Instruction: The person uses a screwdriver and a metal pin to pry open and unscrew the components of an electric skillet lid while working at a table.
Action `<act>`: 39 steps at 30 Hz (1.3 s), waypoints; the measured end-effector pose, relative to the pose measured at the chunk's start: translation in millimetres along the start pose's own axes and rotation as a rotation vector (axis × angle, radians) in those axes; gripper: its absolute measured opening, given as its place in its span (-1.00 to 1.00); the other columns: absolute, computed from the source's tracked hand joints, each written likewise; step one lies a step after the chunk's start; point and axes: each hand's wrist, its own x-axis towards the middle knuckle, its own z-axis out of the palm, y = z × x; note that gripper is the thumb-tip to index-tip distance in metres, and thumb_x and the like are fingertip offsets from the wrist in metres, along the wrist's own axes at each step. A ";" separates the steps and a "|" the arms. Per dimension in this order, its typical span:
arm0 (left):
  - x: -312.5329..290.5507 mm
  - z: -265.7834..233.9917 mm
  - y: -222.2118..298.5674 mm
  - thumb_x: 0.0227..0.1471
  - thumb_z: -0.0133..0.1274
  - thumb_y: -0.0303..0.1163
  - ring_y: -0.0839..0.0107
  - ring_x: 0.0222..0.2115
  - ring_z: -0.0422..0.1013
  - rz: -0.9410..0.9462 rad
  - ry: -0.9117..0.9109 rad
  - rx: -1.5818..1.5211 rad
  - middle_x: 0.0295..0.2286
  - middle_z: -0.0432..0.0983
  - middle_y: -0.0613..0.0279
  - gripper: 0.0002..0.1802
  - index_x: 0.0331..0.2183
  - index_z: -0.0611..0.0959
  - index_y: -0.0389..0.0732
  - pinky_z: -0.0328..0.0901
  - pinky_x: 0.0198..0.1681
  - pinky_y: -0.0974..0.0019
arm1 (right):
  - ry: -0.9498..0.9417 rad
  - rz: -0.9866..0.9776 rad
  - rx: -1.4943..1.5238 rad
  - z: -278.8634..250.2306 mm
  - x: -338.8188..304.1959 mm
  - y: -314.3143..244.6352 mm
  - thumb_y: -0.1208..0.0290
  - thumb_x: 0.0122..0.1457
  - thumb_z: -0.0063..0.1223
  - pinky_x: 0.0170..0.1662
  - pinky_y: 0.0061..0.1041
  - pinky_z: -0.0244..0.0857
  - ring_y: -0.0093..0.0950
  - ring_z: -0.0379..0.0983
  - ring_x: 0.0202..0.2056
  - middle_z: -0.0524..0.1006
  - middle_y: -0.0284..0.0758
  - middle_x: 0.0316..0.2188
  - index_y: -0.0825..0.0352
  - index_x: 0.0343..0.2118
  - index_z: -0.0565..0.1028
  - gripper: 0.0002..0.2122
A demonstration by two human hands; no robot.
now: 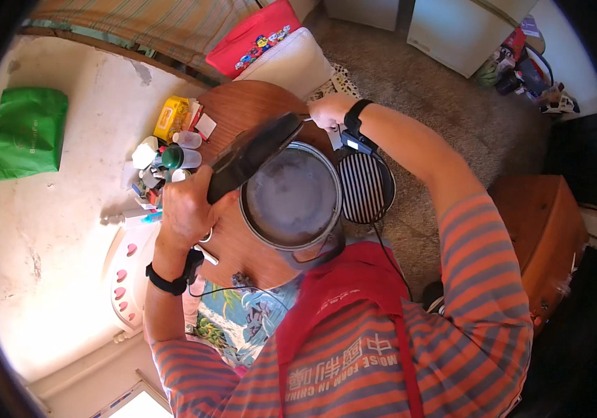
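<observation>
A large round metal pot [339, 177] stands on the wooden table, its wide inside grey. Over its far-left rim a dark slab-like object [242, 161] is held tilted; its exact kind is unclear. My left hand [190, 205] is closed on the near-left end of it, thumb toward the pot. At the far end my right hand [330, 113] has its fingers closed on a thin metal piece [306, 119] that meets the dark object. The undersides of both grips are hidden.
Bottles [187, 139], a yellow packet [171, 118] and small items crowd the left edge of the round table [242, 104]. A black-and-white striped round thing [366, 188] lies right of the pot. A brown cabinet [538, 237] stands to the right. Cables hang from both wrists.
</observation>
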 end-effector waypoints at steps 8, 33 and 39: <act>-26.3 15.5 7.9 -0.18 0.36 0.02 0.02 -0.64 0.45 0.023 0.056 0.055 -0.64 0.45 0.05 -0.47 -0.49 0.48 -0.21 0.31 -0.59 0.11 | 0.369 0.203 0.561 53.2 -32.0 -41.5 0.53 0.12 -0.03 -0.21 -0.16 0.45 -0.04 0.58 -0.21 0.60 0.07 -0.30 0.48 -0.28 0.60 -0.80; 5.1 -12.6 -67.2 -0.04 0.21 0.18 0.00 -0.58 0.47 0.047 0.063 0.010 -0.66 0.46 0.05 -0.43 -0.37 0.59 -0.19 0.36 -0.50 0.09 | 0.402 0.072 0.251 18.2 -46.9 -48.3 0.52 0.09 0.01 -0.31 -0.18 0.45 -0.07 0.59 -0.33 0.61 -0.02 -0.42 0.47 -0.41 0.59 -0.85; -0.3 -14.7 -75.7 -0.07 0.21 0.20 0.01 -0.57 0.49 0.096 0.070 0.045 -0.62 0.51 0.06 -0.39 -0.28 0.64 -0.18 0.37 -0.48 0.12 | 0.152 0.018 0.460 31.9 -42.2 -38.6 0.53 0.11 -0.03 -0.32 -0.20 0.34 -0.15 0.55 -0.38 0.58 -0.01 -0.43 0.48 -0.39 0.60 -0.83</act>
